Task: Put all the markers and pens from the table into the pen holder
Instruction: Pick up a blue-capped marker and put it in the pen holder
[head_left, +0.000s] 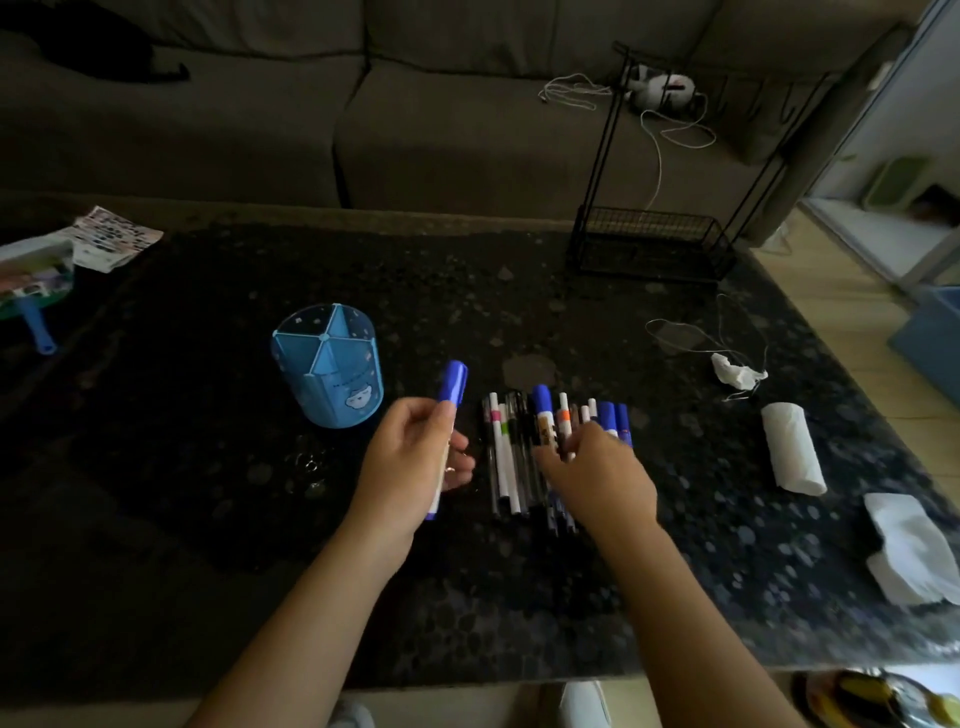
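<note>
A light blue round pen holder (328, 365) with dividers stands on the dark table, left of centre, and looks empty. My left hand (410, 462) grips a blue-capped marker (452, 384), cap up, just right of the holder. Several pens and markers (511, 457) lie side by side in a row on the table in front of me. My right hand (597, 475) rests on the right part of that row, its fingers spread over the markers; whether it grips one cannot be told.
A black wire rack (649, 244) stands at the back right. A tissue roll (792, 454), crumpled tissues (909, 551) and a thin cord (691, 332) lie on the right side. Papers and a blue-handled item (36, 270) sit at the left edge. A sofa is behind the table.
</note>
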